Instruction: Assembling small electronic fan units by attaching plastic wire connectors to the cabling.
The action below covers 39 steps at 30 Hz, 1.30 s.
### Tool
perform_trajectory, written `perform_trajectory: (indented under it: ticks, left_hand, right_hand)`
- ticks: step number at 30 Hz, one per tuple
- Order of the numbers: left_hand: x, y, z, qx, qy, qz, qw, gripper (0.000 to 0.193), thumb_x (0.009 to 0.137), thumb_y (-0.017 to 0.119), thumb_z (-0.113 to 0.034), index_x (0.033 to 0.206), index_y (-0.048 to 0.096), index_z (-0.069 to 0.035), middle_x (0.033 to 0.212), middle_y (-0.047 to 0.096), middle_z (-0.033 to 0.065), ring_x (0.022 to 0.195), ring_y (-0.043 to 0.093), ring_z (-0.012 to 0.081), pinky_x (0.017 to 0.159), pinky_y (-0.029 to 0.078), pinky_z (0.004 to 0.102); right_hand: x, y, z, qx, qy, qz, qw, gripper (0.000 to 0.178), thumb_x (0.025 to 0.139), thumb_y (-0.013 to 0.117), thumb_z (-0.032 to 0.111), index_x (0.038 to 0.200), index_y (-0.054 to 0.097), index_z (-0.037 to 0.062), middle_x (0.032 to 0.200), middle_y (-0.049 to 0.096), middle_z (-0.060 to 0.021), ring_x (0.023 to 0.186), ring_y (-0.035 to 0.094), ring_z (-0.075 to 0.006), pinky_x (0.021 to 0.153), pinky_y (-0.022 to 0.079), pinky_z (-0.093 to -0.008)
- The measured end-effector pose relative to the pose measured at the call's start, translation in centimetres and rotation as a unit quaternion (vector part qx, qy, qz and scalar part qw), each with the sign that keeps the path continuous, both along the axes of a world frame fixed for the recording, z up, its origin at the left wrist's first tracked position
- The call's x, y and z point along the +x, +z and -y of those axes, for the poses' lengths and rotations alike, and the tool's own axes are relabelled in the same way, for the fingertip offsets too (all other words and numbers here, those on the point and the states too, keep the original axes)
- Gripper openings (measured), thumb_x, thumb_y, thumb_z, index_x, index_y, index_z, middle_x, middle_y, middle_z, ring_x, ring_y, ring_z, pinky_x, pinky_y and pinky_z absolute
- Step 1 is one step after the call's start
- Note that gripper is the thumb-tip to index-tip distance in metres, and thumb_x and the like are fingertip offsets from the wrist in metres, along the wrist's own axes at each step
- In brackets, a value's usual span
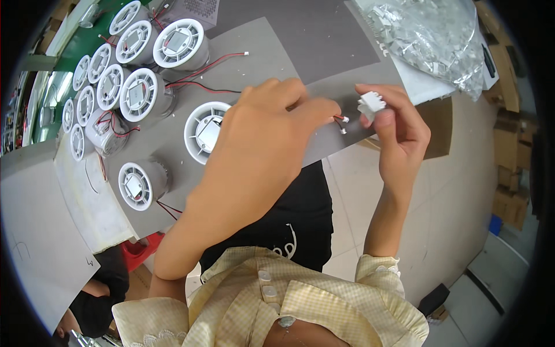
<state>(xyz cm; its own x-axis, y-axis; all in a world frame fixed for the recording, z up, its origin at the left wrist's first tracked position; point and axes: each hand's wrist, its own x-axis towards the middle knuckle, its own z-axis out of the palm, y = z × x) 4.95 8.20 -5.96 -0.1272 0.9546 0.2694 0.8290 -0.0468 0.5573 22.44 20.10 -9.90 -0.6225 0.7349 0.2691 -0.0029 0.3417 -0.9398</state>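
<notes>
My left hand (260,141) reaches over the table with its thumb and fingers pinched on a red and black wire pair (337,119). Small white connectors end those wires just past my fingertips. My right hand (402,130) grips a small white plastic block (372,103) with ridged sides between thumb and fingers. The block is close to the connectors but apart from them. Partly hidden behind my left hand lies a white round lamp housing (199,130), with a pale square label on its spoked face. Another such housing (136,186) rests on its side to the left.
Several white lamp housings (139,94) with trailing wires crowd the grey table's (254,52) far left. A clear plastic bag of small white parts (430,43) lies far right. Beneath it is a cardboard box (436,127). A co-worker (104,289) is at the lower left.
</notes>
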Motion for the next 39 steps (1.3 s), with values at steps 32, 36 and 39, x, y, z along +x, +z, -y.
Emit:
perform_trajectory:
  ticks: [32,36,39]
  left_hand:
    - [0.9,-0.2,-0.7,0.174,0.149,0.023,0.973,0.020,0.074,0.081,0.002,0.088,0.073,-0.009,0.080,0.072,0.0001,0.064,0.062,0.0110,0.067,0.043,0.0235]
    - [0.5,0.0,-0.5,0.178,0.107,0.081,0.975,0.020,0.073,0.081,0.002,0.087,0.074,-0.009,0.080,0.073,-0.0009,0.063,0.061,0.0100,0.067,0.041,0.0239]
    - [0.6,0.0,-0.4,0.190,0.123,0.171,0.959,0.020,0.073,0.082,0.002,0.087,0.074,-0.009,0.080,0.073,-0.0020,0.064,0.061,0.0089,0.065,0.039,0.0239]
  right_hand:
    - [-3.4,1.9,2.0,-0.009,-0.029,-0.052,0.998,0.041,0.106,0.046,0.032,0.116,0.060,-0.0061,0.119,0.063,-0.0184,0.096,0.061,-0.0139,0.075,0.052,-0.0237]
    - [-3.4,2.2,1.7,0.018,-0.042,-0.032,0.998,0.041,0.107,0.045,0.032,0.114,0.060,-0.0056,0.119,0.063,-0.0199,0.093,0.061,-0.0136,0.072,0.051,-0.0230]
    - [-3.3,2.5,1.8,-0.041,0.008,-0.037,0.998,0.042,0.107,0.044,0.032,0.111,0.059,-0.0070,0.119,0.063,-0.0205,0.092,0.061,-0.0141,0.070,0.051,-0.0235]
